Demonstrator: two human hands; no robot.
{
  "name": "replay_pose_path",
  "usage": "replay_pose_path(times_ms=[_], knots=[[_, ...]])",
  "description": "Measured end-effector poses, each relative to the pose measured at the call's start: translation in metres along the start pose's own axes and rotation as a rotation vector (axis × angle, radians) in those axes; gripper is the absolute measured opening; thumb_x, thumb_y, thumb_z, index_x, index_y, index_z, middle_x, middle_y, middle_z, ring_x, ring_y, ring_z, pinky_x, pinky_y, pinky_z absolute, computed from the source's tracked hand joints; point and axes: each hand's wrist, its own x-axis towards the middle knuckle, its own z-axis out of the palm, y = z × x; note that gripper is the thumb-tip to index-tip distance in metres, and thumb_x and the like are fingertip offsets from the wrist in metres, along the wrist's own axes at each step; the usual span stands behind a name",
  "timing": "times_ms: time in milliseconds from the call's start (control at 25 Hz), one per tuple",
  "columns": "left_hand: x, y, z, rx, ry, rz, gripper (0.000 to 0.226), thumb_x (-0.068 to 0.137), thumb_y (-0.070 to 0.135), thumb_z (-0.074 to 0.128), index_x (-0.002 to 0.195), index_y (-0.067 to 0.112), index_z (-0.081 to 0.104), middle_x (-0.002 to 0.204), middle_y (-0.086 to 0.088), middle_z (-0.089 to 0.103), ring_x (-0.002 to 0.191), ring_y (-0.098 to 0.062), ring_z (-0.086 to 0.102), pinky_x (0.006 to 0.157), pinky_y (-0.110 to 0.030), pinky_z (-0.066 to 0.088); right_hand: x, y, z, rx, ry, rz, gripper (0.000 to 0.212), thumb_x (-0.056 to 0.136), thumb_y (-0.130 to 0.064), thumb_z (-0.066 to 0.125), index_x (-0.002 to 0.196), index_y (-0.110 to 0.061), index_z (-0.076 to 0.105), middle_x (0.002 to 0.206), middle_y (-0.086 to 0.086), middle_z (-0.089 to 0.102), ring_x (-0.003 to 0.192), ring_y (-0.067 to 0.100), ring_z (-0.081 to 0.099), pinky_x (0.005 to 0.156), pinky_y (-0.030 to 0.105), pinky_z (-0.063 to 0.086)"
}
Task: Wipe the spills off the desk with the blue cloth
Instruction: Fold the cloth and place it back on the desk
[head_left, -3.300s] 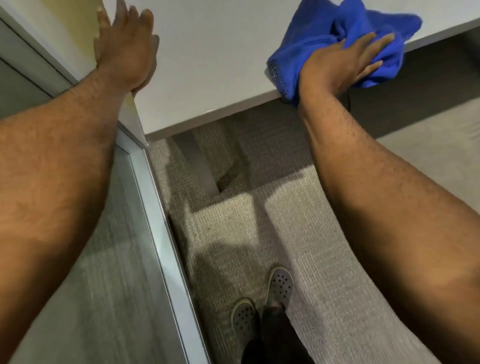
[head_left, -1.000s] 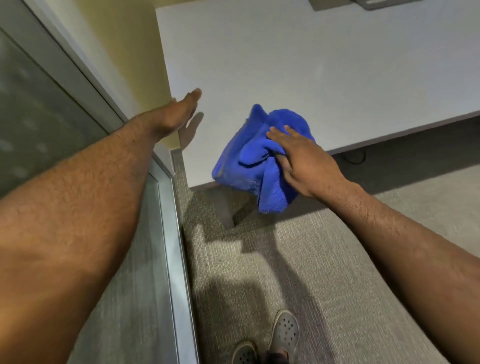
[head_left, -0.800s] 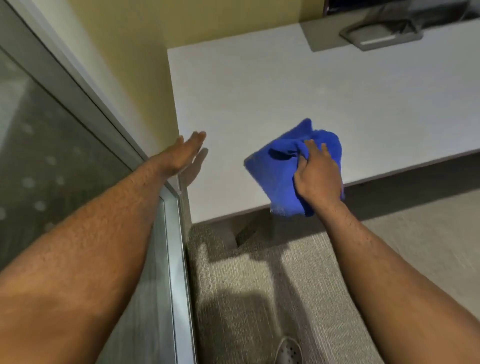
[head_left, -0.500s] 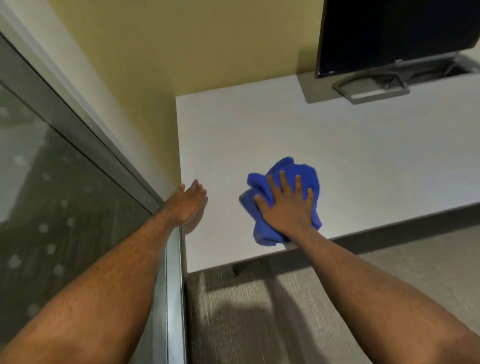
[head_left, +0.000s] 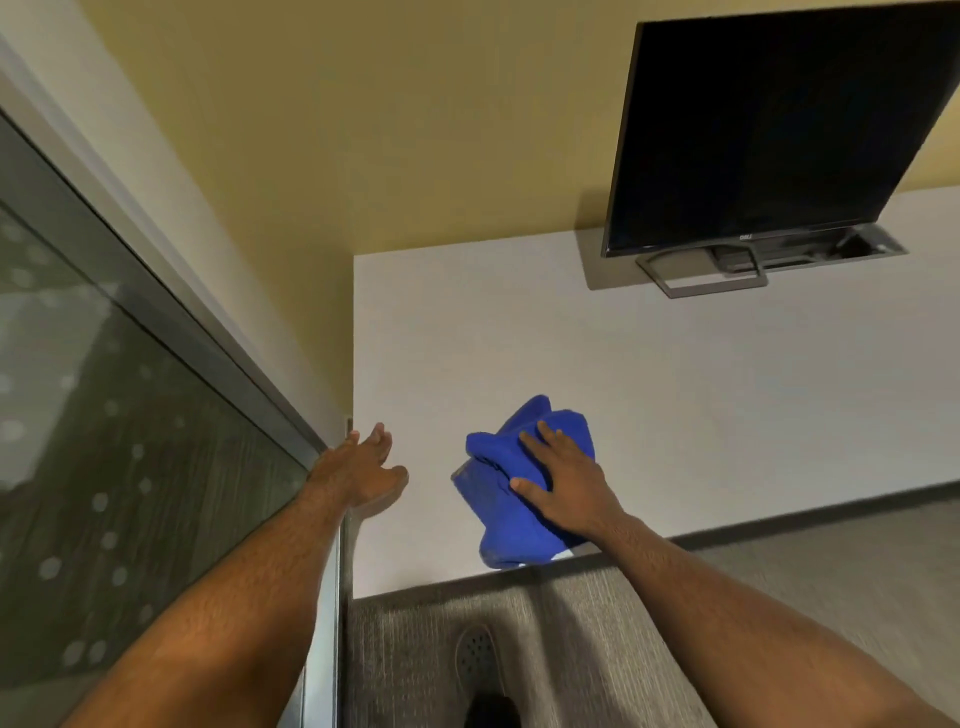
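Here the spread fingers (head_left: 540, 441) of the right hand (head_left: 566, 488) lie flat on the crumpled blue terry cloth (head_left: 511, 501), pressing it down rather than gripping it; the cloth sits on the smooth white table (head_left: 675, 395) near its front edge, one fold reaching that edge. The left hand (head_left: 363, 470) is open and holds nothing, its palm at the table's left front corner, seemingly as a brace, though contact is hard to confirm. The step in hand looks like the wiping stroke itself. No spill shows on the pale surface, so the next move probably calls for keeping the palm down and sweeping the cloth across unwiped areas, further back and right. A black flat-screen monitor (head_left: 769, 130) on its grey frame stand (head_left: 701, 278) occupies the far right, well apart from the cloth. The yellow wall (head_left: 363, 130) and frosted glass partition (head_left: 104, 389) close off the left.
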Motion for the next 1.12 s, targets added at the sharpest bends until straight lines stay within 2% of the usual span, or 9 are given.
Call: replay_pose_path(times_ms=[80,160,240,360,520,680,840,1040,1120], knots=[[0.003,0.0,-0.005,0.042,-0.047,-0.002,0.081,0.094,0.059,0.036,0.155,0.021,-0.002,0.163,0.007,-0.013,0.152,-0.027,-0.001,0.12,-0.051,0.007,-0.007,0.0,-0.004,0.098,0.216,0.071,0.064,0.093,-0.048,0.048,0.147,-0.02,0.03,0.156,0.003,0.027,0.143,0.022,0.027,0.113,0.042,0.03],[0.004,0.002,-0.011,0.084,-0.094,-0.009,0.087,0.092,0.059,0.041,0.155,0.019,-0.003,0.163,0.005,-0.014,0.152,-0.028,-0.001,0.12,-0.052,0.008,-0.009,0.005,-0.007,0.189,0.373,0.274,0.052,0.092,-0.035,0.052,0.137,-0.012,0.041,0.141,0.01,0.048,0.127,0.027,0.046,0.102,0.041,0.041],[0.004,0.009,-0.01,0.12,-0.038,-0.028,0.084,0.091,0.059,0.043,0.155,0.017,0.006,0.165,-0.001,-0.004,0.151,-0.029,0.005,0.119,-0.051,0.014,-0.006,0.011,-0.012,0.252,0.361,0.452,0.043,0.09,-0.031,0.054,0.126,-0.009,0.048,0.124,0.013,0.058,0.11,0.029,0.055,0.089,0.039,0.047],[-0.008,0.041,0.005,-0.088,0.209,-0.08,0.062,0.087,0.055,0.055,0.135,0.017,0.049,0.144,-0.008,0.048,0.128,-0.027,0.048,0.1,-0.041,0.044,0.01,0.017,-0.025,0.279,0.197,0.559,0.048,0.088,-0.037,0.059,0.123,-0.007,0.049,0.117,0.012,0.062,0.104,0.029,0.059,0.079,0.032,0.045],[-0.024,0.093,0.034,-0.463,0.201,-0.097,0.035,0.084,0.043,0.067,0.101,0.013,0.064,0.102,-0.006,0.067,0.086,-0.016,0.057,0.071,-0.028,0.045,0.029,0.023,-0.036,0.245,-0.018,0.531,0.045,0.081,-0.037,0.065,0.111,-0.006,0.053,0.103,0.009,0.064,0.093,0.026,0.061,0.066,0.029,0.042],[-0.018,0.112,0.031,-0.643,0.28,-0.242,0.018,0.089,0.028,0.061,0.092,0.011,0.066,0.089,-0.007,0.069,0.085,-0.023,0.065,0.072,-0.033,0.053,0.041,0.024,-0.045,0.283,-0.018,0.426,0.008,0.085,-0.015,0.06,0.084,-0.012,0.053,0.081,0.002,0.055,0.078,0.022,0.055,0.053,0.023,0.036],[-0.008,0.124,0.019,-0.694,0.329,-0.343,0.013,0.086,0.025,0.058,0.083,0.012,0.061,0.08,-0.003,0.063,0.079,-0.026,0.063,0.068,-0.032,0.051,0.053,0.033,-0.056,0.377,-0.03,0.403,0.001,0.086,-0.015,0.057,0.086,-0.016,0.056,0.088,0.005,0.064,0.075,0.019,0.057,0.059,0.026,0.042],[0.018,0.127,-0.021,-0.822,0.514,-0.488,0.01,0.093,0.021,0.054,0.09,0.012,0.057,0.086,-0.003,0.062,0.079,-0.021,0.06,0.062,-0.026,0.042,0.078,0.039,-0.074,0.485,0.08,0.251,0.025,0.081,-0.011,0.064,0.1,-0.015,0.047,0.088,0.003,0.06,0.075,0.019,0.056,0.054,0.023,0.039],[0.021,0.131,-0.029,-0.854,0.552,-0.521,0.008,0.091,0.019,0.056,0.096,0.013,0.056,0.091,-0.002,0.061,0.08,-0.019,0.059,0.06,-0.024,0.041,0.085,0.037,-0.078,0.562,0.071,0.33,0.042,0.079,-0.018,0.069,0.111,-0.015,0.042,0.091,0.001,0.057,0.079,0.018,0.056,0.055,0.024,0.041]])
